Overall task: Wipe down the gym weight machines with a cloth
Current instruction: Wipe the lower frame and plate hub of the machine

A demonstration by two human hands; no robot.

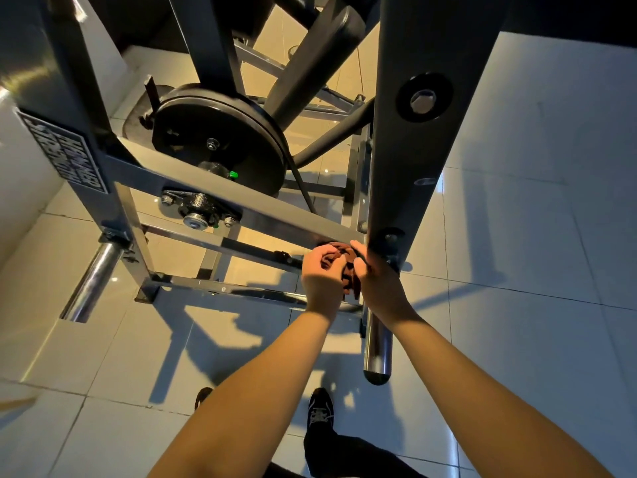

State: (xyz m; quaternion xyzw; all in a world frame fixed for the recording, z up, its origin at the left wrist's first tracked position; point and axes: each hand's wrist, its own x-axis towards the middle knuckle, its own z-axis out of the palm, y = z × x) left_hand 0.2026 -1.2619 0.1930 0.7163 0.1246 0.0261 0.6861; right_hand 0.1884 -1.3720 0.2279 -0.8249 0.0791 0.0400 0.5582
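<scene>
Two grips low on the weight machine (89, 81): left grip (322, 270) and right grip (374, 281) both clenched round a bunched dark-red cloth (348, 270), held between them at the end of the grey crossbar (275, 212), just beside the dark upright (410, 150). Below, a chrome peg (377, 343) over pale floor tiles (517, 339).

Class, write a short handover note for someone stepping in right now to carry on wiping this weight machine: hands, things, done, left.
Left hand: grips the bunched dark red cloth.
Right hand: grips the same cloth from the other side.
The cloth is held at the joint where the grey crossbar meets the dark upright, above a chrome peg.
Done: this picture does not show which surfaces are already wiped.
Left: probably the crossbar, upright, weight plate and peg; check each.
</scene>
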